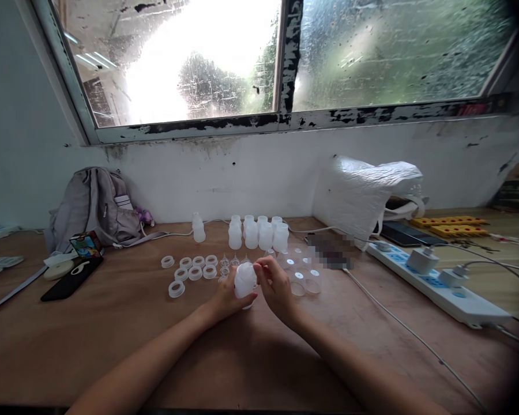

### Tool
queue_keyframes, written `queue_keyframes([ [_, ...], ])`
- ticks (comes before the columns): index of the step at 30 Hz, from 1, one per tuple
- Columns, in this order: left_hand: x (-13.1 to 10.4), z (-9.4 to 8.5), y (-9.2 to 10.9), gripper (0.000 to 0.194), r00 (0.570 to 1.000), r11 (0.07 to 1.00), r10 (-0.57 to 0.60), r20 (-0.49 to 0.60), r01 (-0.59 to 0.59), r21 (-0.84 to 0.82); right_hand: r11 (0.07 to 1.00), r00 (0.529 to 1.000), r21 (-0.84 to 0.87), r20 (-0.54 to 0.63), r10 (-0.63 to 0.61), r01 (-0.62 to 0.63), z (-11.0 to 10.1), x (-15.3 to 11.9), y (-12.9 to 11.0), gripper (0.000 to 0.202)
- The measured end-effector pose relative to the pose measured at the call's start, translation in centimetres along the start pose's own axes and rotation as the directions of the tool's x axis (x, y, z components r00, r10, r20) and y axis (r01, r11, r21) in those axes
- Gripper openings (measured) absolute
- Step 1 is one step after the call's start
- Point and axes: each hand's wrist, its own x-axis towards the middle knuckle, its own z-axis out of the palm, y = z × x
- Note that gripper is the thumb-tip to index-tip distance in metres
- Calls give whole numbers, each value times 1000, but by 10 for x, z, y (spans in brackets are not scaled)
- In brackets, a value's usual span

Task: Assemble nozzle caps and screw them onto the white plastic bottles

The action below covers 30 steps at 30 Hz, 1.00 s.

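A frosted white baby bottle [245, 281] is tilted in my left hand [226, 298], whose fingers wrap round it. Close against the bottle's right side, my right hand [277, 283] has its fingertips pinched together; what they hold, if anything, is hidden. To the left of the hands lie several white collar rings [195, 272] in rows. Clear bottle nipples [225, 262] stand just behind the held bottle, partly covered by it. Right of my right hand are several transparent caps [297, 287]. More frosted bottles [251, 233] are grouped behind, with a single bottle [198, 228] to their left.
A grey backpack [90, 202] leans at the wall, with a black phone [72, 279] before it. On the right are a white bag [354, 193], a blurred-out device [331, 251], a power strip [441, 285] with plugs, a cable [393, 314] and yellow strips [450, 222].
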Motion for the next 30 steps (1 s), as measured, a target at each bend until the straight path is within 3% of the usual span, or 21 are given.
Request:
queue_keyframes([
  [3, -1, 4, -4, 55, 1000, 1000, -6, -10, 7, 6, 997, 997, -37, 38, -70, 71, 3, -4, -5, 12],
  [9, -1, 8, -2, 55, 999, 998, -18, -50, 21, 63, 994, 992, -75, 107, -72, 80, 1, 0, -7, 19],
  [17, -3, 7, 4, 55, 998, 993, 56, -30, -52, 109, 997, 972, -13, 222, -77, 82, -10, 9, -11, 21],
  [22, -2, 11, -1, 56, 998, 995, 37, -41, -33, 99, 997, 951, 44, 300, -75, 65, -13, 13, -12, 22],
  [28, -1, 10, -1, 58, 1000, 998, 10, -3, -9, 61, 999, 977, 43, 213, 23, -33, -8, 12, -9, 19],
  [30, 0, 9, -1, 58, 1000, 999, 5, -6, -5, 43, 993, 969, 110, 246, 20, -49, -8, 11, -8, 20],
])
